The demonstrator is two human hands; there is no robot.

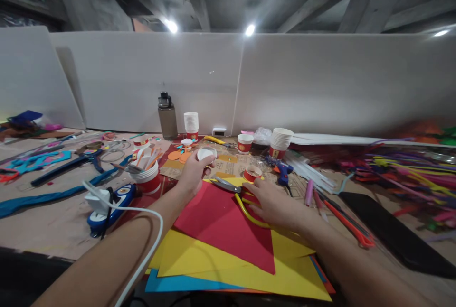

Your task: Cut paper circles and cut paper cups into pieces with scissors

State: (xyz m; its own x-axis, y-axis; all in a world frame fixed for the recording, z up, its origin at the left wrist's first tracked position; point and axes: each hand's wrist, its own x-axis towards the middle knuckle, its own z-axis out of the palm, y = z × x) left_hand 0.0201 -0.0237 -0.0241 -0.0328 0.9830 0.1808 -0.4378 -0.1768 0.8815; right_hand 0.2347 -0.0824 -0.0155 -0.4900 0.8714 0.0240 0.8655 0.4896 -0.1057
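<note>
Cluttered tabletop (42,231): colored sheets (224,226), paper cups (147,179), blue glue gun (284,172).

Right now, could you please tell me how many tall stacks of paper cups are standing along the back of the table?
2: one stack beside the bottle, the other stack just behind the blue glue gun.

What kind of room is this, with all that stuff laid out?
Probably a craft workshop: there are coloured sheets, a blue glue gun and yellow-handled scissors on the table, under a bare concrete ceiling.
</note>
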